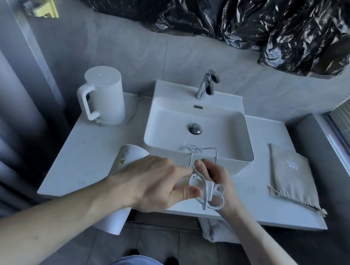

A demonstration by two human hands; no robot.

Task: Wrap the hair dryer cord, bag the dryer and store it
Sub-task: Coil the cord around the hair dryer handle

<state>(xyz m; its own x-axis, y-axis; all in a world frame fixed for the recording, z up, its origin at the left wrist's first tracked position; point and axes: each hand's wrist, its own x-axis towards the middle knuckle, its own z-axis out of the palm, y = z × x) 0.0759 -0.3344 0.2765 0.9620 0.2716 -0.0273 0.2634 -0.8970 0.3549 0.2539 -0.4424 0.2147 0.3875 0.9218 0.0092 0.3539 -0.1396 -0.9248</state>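
Note:
The white hair dryer [125,159] lies at the counter's front edge, its barrel mostly under my left hand [156,181]. My left hand grips the dryer's handle, thumb and fingers closed around it. The white cord [202,152] loops up over the basin's front rim and is partly coiled around the handle. My right hand [212,178] pinches the cord beside the handle, with a loop hanging below its palm. A beige drawstring bag [291,175] lies flat on the counter to the right, apart from both hands.
A white basin [247,140] with a chrome tap [207,85] sits mid-counter. A white kettle [102,97] stands at the back left. Black plastic sheeting [220,10] covers the wall above. A yellow wall holder [43,4] is at the upper left. A window blind is on the right.

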